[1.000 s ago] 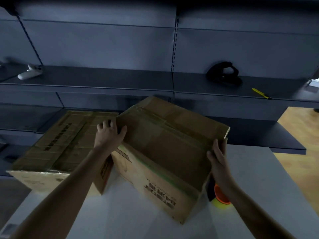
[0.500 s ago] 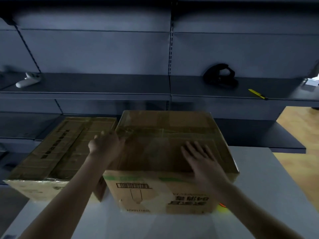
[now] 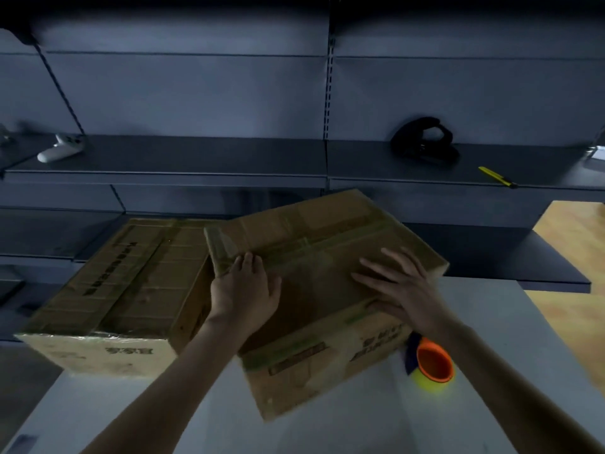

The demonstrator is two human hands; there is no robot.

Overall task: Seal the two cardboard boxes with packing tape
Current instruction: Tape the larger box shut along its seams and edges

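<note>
Two cardboard boxes stand side by side on a white table [image 3: 327,430]. The right box [image 3: 320,244] sits turned at an angle, flaps closed, old tape strips across its top. My left hand [image 3: 245,290] lies flat on its top near the left edge, fingers straight. My right hand [image 3: 399,286] rests spread on the top near the right front edge, thumb at the rim. The left box [image 3: 131,276] stands closed beside it, touching it. A tape dispenser [image 3: 432,365] with an orange core and yellow body sits on the table just right of the right box.
Dark metal shelving runs behind the table. On the upper shelf lie a white controller [image 3: 60,148], a black object [image 3: 424,140] and a yellow utility knife [image 3: 496,176]. Wooden floor [image 3: 569,257] shows at the right.
The right box has gone from tilted to flat on the table and has turned anticlockwise. Both hands moved from its sides onto its top. The tape dispenser is now uncovered.
</note>
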